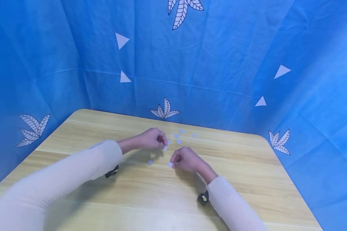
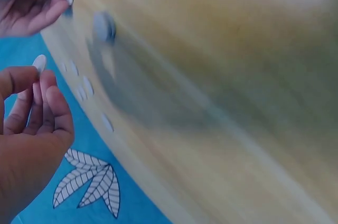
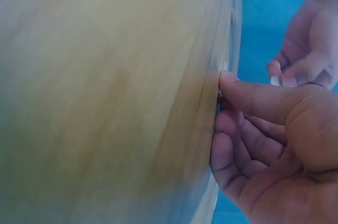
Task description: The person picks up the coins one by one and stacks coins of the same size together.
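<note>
My left hand (image 1: 154,138) pinches a small white disc (image 2: 39,63) between thumb and fingertip, above the table. Nearer to me and to the right, my right hand (image 1: 187,159) pinches another white disc (image 1: 170,164) by its edge. In the right wrist view that right hand (image 3: 264,145) is low at the table surface, its thumb covering most of the disc. A short stack of discs (image 2: 104,27) lies on the wood between the hands and a little left. Several loose white discs (image 1: 176,136) lie flat beyond the fingers.
The light wooden table (image 1: 248,166) has rounded far corners. Behind and beside it hangs a blue cloth (image 1: 167,57) printed with white leaves and triangles. Dark wrist-camera pieces (image 1: 203,198) sit under both pale sleeves (image 1: 84,163).
</note>
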Action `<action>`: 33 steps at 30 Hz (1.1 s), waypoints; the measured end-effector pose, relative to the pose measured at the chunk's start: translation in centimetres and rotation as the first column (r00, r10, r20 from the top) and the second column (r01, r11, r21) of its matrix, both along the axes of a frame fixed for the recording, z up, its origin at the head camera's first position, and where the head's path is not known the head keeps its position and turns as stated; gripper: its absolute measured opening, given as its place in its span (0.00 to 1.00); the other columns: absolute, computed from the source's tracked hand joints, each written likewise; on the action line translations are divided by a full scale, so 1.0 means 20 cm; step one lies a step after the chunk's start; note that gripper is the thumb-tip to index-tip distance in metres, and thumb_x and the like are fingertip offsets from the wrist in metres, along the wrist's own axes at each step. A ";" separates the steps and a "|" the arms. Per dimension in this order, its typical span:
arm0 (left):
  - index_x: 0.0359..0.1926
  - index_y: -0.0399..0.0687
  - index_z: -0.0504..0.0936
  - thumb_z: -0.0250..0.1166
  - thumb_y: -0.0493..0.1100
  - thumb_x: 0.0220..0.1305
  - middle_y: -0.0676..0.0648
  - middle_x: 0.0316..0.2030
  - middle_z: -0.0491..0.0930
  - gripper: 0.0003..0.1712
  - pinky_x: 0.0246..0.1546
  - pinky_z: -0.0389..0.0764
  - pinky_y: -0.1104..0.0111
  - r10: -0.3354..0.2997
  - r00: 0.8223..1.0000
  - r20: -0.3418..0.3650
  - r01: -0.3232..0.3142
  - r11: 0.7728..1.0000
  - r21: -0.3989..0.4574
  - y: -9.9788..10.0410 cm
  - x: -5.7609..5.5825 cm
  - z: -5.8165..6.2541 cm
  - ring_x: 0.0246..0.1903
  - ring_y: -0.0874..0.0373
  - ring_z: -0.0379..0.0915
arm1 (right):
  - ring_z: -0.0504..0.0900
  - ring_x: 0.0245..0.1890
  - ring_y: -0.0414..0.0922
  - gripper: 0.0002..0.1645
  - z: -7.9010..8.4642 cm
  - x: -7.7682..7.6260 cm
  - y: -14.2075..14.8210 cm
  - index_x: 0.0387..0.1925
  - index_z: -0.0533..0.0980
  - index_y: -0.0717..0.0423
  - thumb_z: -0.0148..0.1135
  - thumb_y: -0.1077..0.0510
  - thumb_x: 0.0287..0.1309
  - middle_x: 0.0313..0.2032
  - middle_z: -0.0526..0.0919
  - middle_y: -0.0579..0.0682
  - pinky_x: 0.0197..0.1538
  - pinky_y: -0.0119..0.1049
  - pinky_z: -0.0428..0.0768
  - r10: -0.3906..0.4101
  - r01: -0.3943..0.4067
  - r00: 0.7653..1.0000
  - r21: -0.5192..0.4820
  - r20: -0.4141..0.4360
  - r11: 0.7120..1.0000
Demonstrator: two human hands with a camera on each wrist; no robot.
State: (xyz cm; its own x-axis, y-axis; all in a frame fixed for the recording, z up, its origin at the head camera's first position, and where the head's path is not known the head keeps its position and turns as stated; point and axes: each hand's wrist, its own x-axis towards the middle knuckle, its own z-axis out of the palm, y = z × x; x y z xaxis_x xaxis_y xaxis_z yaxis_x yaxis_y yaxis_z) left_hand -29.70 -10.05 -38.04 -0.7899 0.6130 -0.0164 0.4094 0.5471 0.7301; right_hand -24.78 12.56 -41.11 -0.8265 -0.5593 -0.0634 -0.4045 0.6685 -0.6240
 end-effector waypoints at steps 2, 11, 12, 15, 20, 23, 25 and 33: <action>0.35 0.43 0.86 0.65 0.29 0.58 0.48 0.33 0.85 0.07 0.40 0.82 0.68 0.005 0.998 0.064 -0.007 1.000 0.023 0.00 0.03 -0.01 0.34 0.58 0.78 | 0.83 0.33 0.38 0.05 0.00 0.00 0.00 0.33 0.85 0.57 0.75 0.67 0.55 0.30 0.87 0.44 0.42 0.34 0.83 0.004 -0.004 1.000 0.001 0.003 1.000; 0.37 0.38 0.87 0.65 0.26 0.57 0.48 0.31 0.86 0.09 0.41 0.85 0.65 0.008 0.971 0.239 -0.023 0.998 0.060 0.05 0.09 -0.07 0.32 0.56 0.81 | 0.85 0.34 0.39 0.05 0.01 -0.01 0.01 0.34 0.85 0.58 0.75 0.65 0.55 0.30 0.87 0.44 0.43 0.34 0.84 0.012 -0.012 1.000 0.010 0.004 1.000; 0.37 0.38 0.87 0.66 0.26 0.57 0.48 0.31 0.86 0.09 0.40 0.85 0.66 0.003 0.971 0.238 -0.018 0.998 0.060 0.06 0.10 -0.07 0.32 0.56 0.81 | 0.85 0.34 0.39 0.05 0.01 -0.01 0.01 0.33 0.85 0.58 0.75 0.66 0.55 0.30 0.87 0.44 0.43 0.34 0.84 0.007 -0.007 1.000 0.011 0.006 1.000; 0.36 0.38 0.88 0.67 0.25 0.57 0.47 0.31 0.87 0.08 0.39 0.85 0.67 0.004 0.967 0.256 -0.021 0.998 0.064 0.09 0.10 -0.09 0.32 0.57 0.82 | 0.86 0.34 0.39 0.05 0.01 -0.02 0.01 0.32 0.85 0.57 0.76 0.66 0.54 0.30 0.88 0.45 0.43 0.33 0.84 0.001 -0.001 1.000 0.012 0.012 1.000; 0.33 0.39 0.88 0.70 0.25 0.53 0.47 0.30 0.87 0.08 0.36 0.84 0.68 0.083 0.960 0.268 -0.092 0.996 0.021 0.14 0.13 -0.10 0.30 0.57 0.82 | 0.86 0.34 0.39 0.06 0.01 -0.03 0.00 0.32 0.85 0.57 0.77 0.66 0.53 0.30 0.88 0.46 0.41 0.33 0.84 0.008 -0.008 1.000 0.019 0.005 1.000; 0.31 0.41 0.88 0.69 0.25 0.50 0.47 0.28 0.87 0.09 0.31 0.82 0.70 0.149 0.953 0.263 -0.145 0.989 -0.034 0.16 0.14 -0.10 0.27 0.58 0.80 | 0.85 0.33 0.39 0.06 0.01 -0.03 0.00 0.31 0.85 0.56 0.77 0.66 0.53 0.30 0.88 0.45 0.40 0.32 0.84 0.002 -0.002 1.000 0.025 0.006 1.000; 0.31 0.41 0.87 0.70 0.25 0.50 0.47 0.28 0.86 0.09 0.29 0.81 0.72 0.183 0.947 0.264 -0.172 0.983 -0.064 0.17 0.15 -0.10 0.26 0.58 0.79 | 0.85 0.33 0.38 0.06 0.01 -0.03 0.00 0.31 0.85 0.56 0.77 0.66 0.53 0.30 0.88 0.45 0.40 0.32 0.84 0.000 0.000 1.000 0.023 0.012 1.000; 0.30 0.41 0.86 0.73 0.27 0.54 0.47 0.25 0.86 0.06 0.29 0.82 0.73 0.262 0.924 0.277 -0.248 0.965 -0.085 0.20 0.18 -0.09 0.25 0.58 0.81 | 0.85 0.32 0.38 0.06 0.01 -0.03 -0.01 0.31 0.85 0.57 0.76 0.67 0.53 0.30 0.88 0.46 0.40 0.32 0.84 0.013 -0.014 1.000 0.022 0.008 1.000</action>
State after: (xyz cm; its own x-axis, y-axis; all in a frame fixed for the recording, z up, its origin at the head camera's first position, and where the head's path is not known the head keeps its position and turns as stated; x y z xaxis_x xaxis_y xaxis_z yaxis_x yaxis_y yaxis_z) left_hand -26.04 -6.14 -39.92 -0.8775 0.3844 -0.2869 0.0313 0.6427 0.7655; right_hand -25.36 12.43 -40.92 -0.8184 -0.5687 -0.0826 -0.4086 0.6769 -0.6122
